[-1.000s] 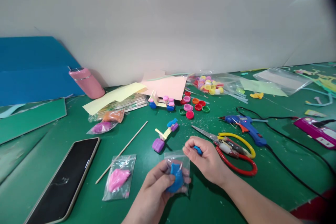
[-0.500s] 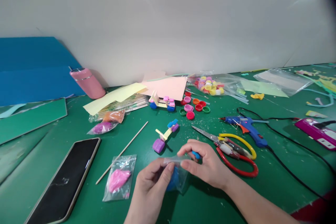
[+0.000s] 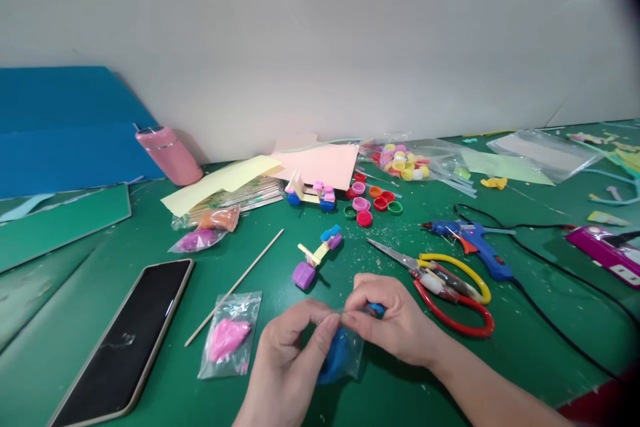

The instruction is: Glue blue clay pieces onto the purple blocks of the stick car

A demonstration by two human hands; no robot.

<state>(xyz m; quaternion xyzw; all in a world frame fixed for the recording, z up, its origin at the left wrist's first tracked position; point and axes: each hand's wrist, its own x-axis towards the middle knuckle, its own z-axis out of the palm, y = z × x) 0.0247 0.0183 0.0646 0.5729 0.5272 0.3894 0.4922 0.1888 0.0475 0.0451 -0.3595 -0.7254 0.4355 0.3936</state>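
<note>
Between my hands is a small clear plastic bag with blue clay inside. My left hand pinches the bag's top edge between thumb and forefinger. My right hand pinches the same edge a little to the right, and a bit of blue clay shows among its curled fingers. Just beyond my hands lies a small piece made of pale sticks with purple clay and blue clay on its ends. To the left, a clear bag of pink clay lies over a thin wooden stick.
Scissors with red and yellow handles and a blue glue gun with a cord lie on the right. A phone is at the left. Bottle caps, paper and a pink flask stand or lie toward the white wall.
My fingertips have come closer together along the bag's top edge, and the bag now hangs slightly lower. The view has shifted a little; the things on the table stay put.
</note>
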